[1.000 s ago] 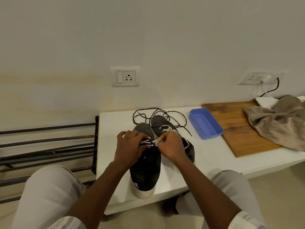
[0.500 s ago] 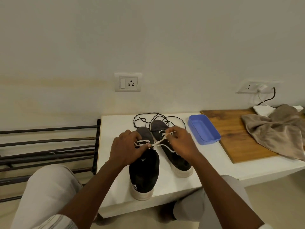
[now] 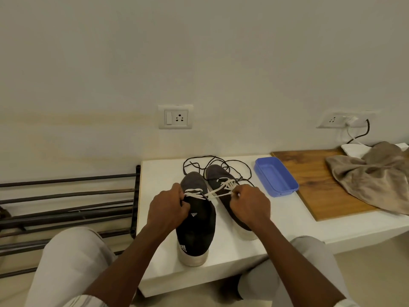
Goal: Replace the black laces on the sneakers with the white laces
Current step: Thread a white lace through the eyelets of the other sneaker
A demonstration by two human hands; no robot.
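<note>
On the white bench (image 3: 285, 227): your left sneaker (image 3: 197, 229) and right sneaker (image 3: 218, 175) stand side by side.
Black laces (image 3: 234, 161): out of both shoes, loose just behind the toes.
Done: the right sneaker shows white lacing.
Left to do: likely the threading and tying of the left sneaker.
White lace (image 3: 218, 193): taut between your hands.
Left hand (image 3: 168, 209): fingers curled, gripping the lace at the left sneaker's eyelets.
Right hand (image 3: 250, 204): pinching the other end above the right sneaker.

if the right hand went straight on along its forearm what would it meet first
Most likely the laced front of the right sneaker, just ahead of the right hand; the loose black laces lie beyond. Depth is unclear.
</note>
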